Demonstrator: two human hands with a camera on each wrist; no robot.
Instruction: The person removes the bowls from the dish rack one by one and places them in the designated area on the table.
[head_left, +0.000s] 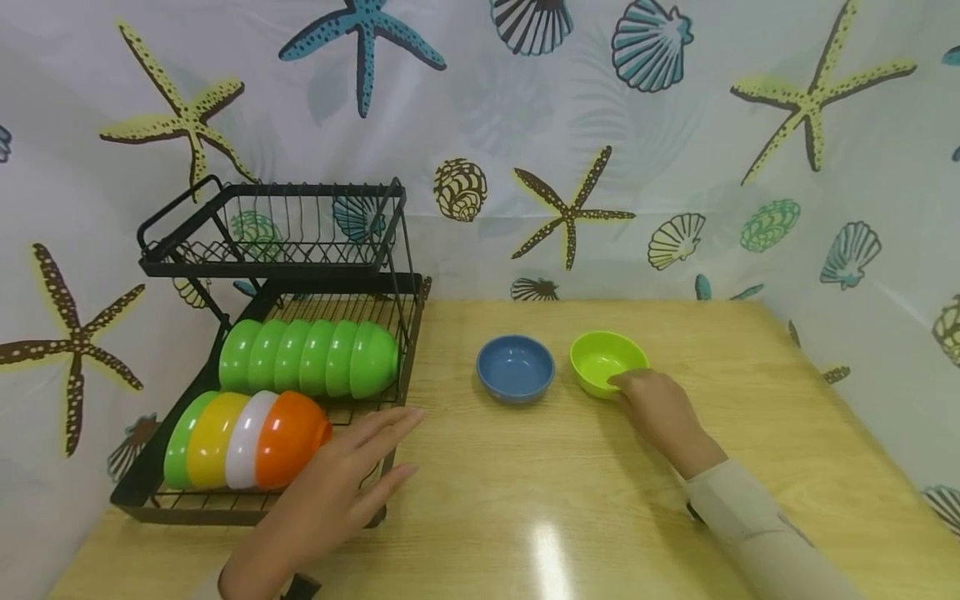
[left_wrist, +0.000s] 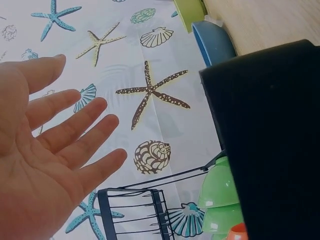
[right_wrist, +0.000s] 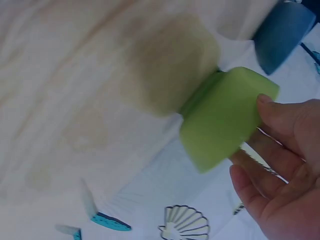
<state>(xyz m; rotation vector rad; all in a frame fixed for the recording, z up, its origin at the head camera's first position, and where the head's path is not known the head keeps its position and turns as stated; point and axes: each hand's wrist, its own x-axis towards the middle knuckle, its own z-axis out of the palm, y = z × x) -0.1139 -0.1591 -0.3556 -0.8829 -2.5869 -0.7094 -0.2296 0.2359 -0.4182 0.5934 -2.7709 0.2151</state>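
At the right of the head view, my right hand pinches the near right rim of a lime-green bowl. In the right wrist view the thumb lies against the wall of this bowl, with the other fingers partly hidden past its rim. The bowl is at the tabletop; whether it is lifted I cannot tell. A blue bowl stands upright just left of it. My left hand hovers by the front right of the dish rack, fingers extended, holding nothing. Its palm shows bare in the left wrist view.
A black two-tier dish rack stands on the left. Its lower tier holds a back row of several green bowls on edge. In front are green, yellow, white and orange bowls. A patterned curtain hangs behind the wooden table.
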